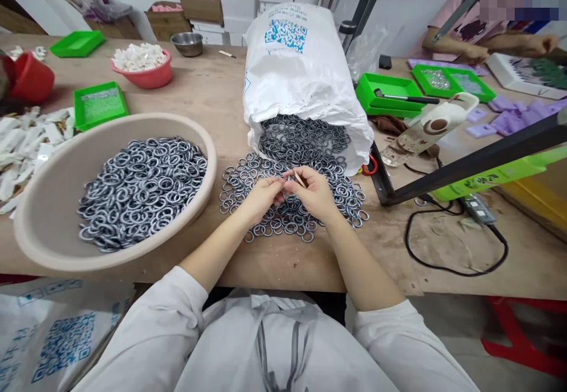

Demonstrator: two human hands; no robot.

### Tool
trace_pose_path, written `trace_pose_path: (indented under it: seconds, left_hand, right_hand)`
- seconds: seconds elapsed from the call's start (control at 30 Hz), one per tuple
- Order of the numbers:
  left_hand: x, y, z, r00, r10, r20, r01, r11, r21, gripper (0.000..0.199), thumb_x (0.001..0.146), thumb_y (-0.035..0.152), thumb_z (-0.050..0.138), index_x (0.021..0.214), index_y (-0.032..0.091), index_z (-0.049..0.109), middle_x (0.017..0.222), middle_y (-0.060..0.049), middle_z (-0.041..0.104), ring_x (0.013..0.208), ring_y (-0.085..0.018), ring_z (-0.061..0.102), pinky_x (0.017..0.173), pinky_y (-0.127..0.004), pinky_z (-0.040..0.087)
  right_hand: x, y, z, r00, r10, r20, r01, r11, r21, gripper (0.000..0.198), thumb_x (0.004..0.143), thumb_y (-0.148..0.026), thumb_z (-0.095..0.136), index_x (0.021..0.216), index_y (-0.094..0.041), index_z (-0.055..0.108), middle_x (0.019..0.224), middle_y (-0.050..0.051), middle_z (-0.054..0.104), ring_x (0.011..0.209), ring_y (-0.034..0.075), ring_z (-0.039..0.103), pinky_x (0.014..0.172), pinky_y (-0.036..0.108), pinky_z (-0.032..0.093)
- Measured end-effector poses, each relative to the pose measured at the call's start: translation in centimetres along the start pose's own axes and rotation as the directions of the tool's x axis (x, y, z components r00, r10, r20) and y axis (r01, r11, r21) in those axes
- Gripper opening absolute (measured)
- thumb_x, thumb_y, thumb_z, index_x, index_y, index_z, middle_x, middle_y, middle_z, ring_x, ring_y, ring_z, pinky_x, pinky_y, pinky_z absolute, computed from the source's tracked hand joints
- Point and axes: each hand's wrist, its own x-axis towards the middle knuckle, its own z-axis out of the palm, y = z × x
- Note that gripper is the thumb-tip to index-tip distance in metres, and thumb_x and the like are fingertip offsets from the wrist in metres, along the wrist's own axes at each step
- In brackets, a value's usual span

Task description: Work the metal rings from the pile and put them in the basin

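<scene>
My left hand (264, 196) and my right hand (313, 192) meet fingertip to fingertip over a loose pile of grey rings (283, 225). A thin pale stick (299, 178) pokes out of my closed right hand, its lower part covered by the fingers. My left fingers are pinched together, and what is between them is too small to make out. Just behind my hands, a white sack (296, 79) lies on its side, its mouth spilling more grey rings (305, 138). On the left a large beige basin (212, 156) holds many similar rings (146, 191).
Left of the sack are a red bowl (146, 76) of white pieces, a green tray (81, 108) and a metal bowl (188, 43). To the right stand a black metal frame (478, 159), a bottle (416, 135) and a cable (410, 244). Another person's arm (456, 46) is across the table.
</scene>
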Motion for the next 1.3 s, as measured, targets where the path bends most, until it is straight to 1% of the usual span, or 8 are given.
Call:
trace_pose_path:
  seconds: [0.13, 0.33, 0.53, 0.6, 0.73, 0.87, 1.13, 1.3]
  left_hand:
    - [-1.5, -0.5, 0.4, 0.998, -0.023, 0.065, 0.033, 0.985, -0.167, 0.023, 0.081, 0.036, 0.066, 0.082, 0.015, 0.061, 0.070, 0.000, 0.058, 0.057, -0.008, 0.050, 0.053, -0.021, 0.039]
    - [-2.1, -1.0, 1.0, 0.997, 0.064, 0.049, -0.047, 0.956, -0.291, 0.037, 0.080, 0.049, 0.068, 0.074, 0.017, 0.052, 0.065, 0.004, 0.048, 0.053, -0.007, 0.044, 0.049, -0.021, 0.037]
    - [-2.4, -1.1, 1.3, 0.995, 0.077, -0.061, -0.093, 0.938, -0.333, 0.033, 0.080, 0.045, 0.068, 0.073, 0.016, 0.053, 0.060, 0.005, 0.044, 0.051, -0.006, 0.040, 0.049, -0.020, 0.036]
    - [-2.5, -1.0, 1.1, 0.995, 0.088, -0.046, -0.098, 0.938, -0.333, 0.034, 0.079, 0.045, 0.069, 0.072, 0.016, 0.052, 0.061, 0.005, 0.045, 0.051, -0.006, 0.041, 0.049, -0.020, 0.036]
    - [-2.6, -0.7, 0.7, 0.996, 0.089, -0.002, -0.084, 0.926, -0.368, 0.037, 0.080, 0.045, 0.068, 0.067, 0.017, 0.047, 0.061, 0.005, 0.045, 0.050, -0.005, 0.040, 0.050, -0.020, 0.039]
    - [-2.6, -0.6, 0.6, 0.998, 0.048, -0.034, -0.058, 0.900, -0.431, 0.034, 0.080, 0.042, 0.069, 0.068, 0.017, 0.049, 0.059, 0.005, 0.047, 0.050, -0.006, 0.043, 0.048, -0.019, 0.041]
    - [-3.0, -0.7, 1.0, 0.999, 0.011, -0.053, -0.034, 0.891, -0.452, 0.028, 0.077, 0.035, 0.070, 0.070, 0.017, 0.050, 0.057, 0.005, 0.048, 0.048, -0.006, 0.043, 0.047, -0.019, 0.042]
    - [-2.7, -0.7, 0.6, 0.999, 0.026, -0.027, -0.035, 0.906, -0.423, 0.026, 0.078, 0.033, 0.068, 0.069, 0.017, 0.050, 0.058, 0.005, 0.047, 0.050, -0.007, 0.044, 0.049, -0.019, 0.044]
  right_hand:
    - [-0.3, -0.9, 0.6, 0.997, 0.002, 0.076, -0.008, 0.997, 0.079, 0.038, 0.082, -0.057, 0.068, 0.094, -0.021, 0.069, 0.079, 0.002, 0.064, 0.069, 0.016, 0.060, 0.067, 0.032, 0.051]
    - [-0.8, -1.3, 1.9, 0.999, 0.052, -0.008, -0.049, 0.982, 0.183, 0.041, 0.084, -0.063, 0.061, 0.083, -0.021, 0.064, 0.065, -0.001, 0.059, 0.053, 0.014, 0.055, 0.051, 0.030, 0.048]
    - [-0.7, -1.0, 2.2, 0.998, 0.042, 0.048, -0.048, 0.991, 0.128, 0.042, 0.076, -0.059, 0.074, 0.093, -0.021, 0.065, 0.073, -0.001, 0.063, 0.060, 0.014, 0.059, 0.056, 0.029, 0.051]
    - [-0.7, -1.0, 2.0, 0.997, 0.043, 0.061, -0.051, 0.990, 0.135, 0.042, 0.083, -0.062, 0.065, 0.089, -0.021, 0.063, 0.066, -0.002, 0.060, 0.057, 0.014, 0.056, 0.054, 0.029, 0.048]
    - [-1.1, -1.6, 1.4, 0.985, -0.165, -0.046, 0.150, 0.961, -0.234, 0.048, 0.096, -0.062, 0.043, 0.074, -0.021, 0.056, 0.066, 0.000, 0.053, 0.062, 0.014, 0.050, 0.059, 0.028, 0.038]
    - [-2.0, -2.3, 1.2, 0.948, -0.305, 0.096, 0.299, 0.740, -0.602, 0.045, 0.100, -0.053, 0.039, 0.071, -0.021, 0.052, 0.070, 0.002, 0.052, 0.064, 0.014, 0.047, 0.058, 0.029, 0.030]
    - [-2.2, -2.8, 1.2, 0.935, -0.309, 0.172, 0.339, 0.644, -0.685, 0.047, 0.101, -0.052, 0.035, 0.069, -0.021, 0.049, 0.067, 0.002, 0.052, 0.062, 0.014, 0.045, 0.055, 0.029, 0.024]
    - [-2.2, -2.8, 1.3, 0.953, -0.234, 0.190, 0.302, 0.744, -0.597, 0.045, 0.100, -0.050, 0.041, 0.065, -0.021, 0.048, 0.065, 0.000, 0.052, 0.060, 0.013, 0.044, 0.058, 0.028, 0.026]
